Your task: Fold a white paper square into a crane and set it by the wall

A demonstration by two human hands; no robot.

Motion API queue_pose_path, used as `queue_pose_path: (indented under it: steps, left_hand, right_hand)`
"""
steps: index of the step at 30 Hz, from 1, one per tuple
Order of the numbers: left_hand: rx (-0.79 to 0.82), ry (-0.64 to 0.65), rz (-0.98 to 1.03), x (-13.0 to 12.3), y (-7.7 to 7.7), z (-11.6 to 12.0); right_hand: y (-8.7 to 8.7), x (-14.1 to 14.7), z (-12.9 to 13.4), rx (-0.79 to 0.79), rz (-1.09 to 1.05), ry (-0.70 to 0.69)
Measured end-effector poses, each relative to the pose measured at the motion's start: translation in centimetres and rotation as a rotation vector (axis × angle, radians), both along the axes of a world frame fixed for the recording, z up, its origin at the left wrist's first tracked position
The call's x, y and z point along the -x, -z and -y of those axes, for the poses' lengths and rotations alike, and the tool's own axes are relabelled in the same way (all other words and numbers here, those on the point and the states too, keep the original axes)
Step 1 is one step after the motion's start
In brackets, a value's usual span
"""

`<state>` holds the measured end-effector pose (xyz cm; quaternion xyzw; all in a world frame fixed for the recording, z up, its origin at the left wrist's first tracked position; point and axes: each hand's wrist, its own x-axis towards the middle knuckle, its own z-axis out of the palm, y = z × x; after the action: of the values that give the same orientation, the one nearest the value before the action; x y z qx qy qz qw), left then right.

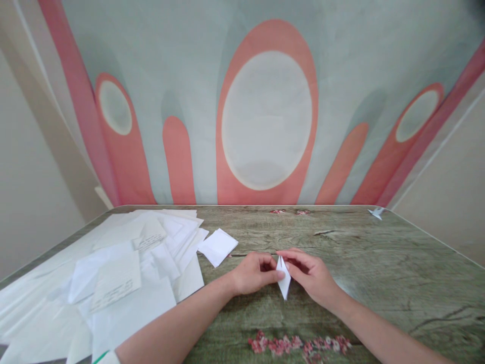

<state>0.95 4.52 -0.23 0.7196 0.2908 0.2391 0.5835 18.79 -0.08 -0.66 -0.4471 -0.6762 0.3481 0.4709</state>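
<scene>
A small white folded paper (284, 287), shaped like a narrow diamond with a slit at its top, is between my hands just above the table. My left hand (254, 273) pinches its left edge, the thumb lying across the front. On the other side my right hand (308, 273) grips the upper right edge between thumb and fingers. Parts of the fingers behind the paper are hidden. Left of my hands lies a small square stack of white paper (218, 247).
Many loose white sheets (132, 293), some with printed lines, cover the table's left side. A small folded paper piece (376, 213) sits at the far right corner. The wood-patterned tabletop (397, 283) has pink flower prints. A red and grey patterned backdrop (204, 60) rises behind its far edge.
</scene>
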Motion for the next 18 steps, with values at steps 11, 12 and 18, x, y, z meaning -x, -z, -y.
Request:
queue_pose_path:
  steps: [11,12,18]
  left_hand:
    - [-0.035,-0.049,-0.046,-0.19,0.09,0.01]
    - [-0.040,-0.045,-0.052,-0.17,0.12,-0.01]
    - [-0.118,-0.091,-0.070,-0.16,0.19,0.02]
  right_hand:
    - [0.67,-0.16,-0.41,0.069,-0.031,0.098]
    - [0.69,-0.15,-0.38,0.079,-0.040,0.097]
    - [0.80,-0.01,-0.25,0.107,-0.068,0.098]
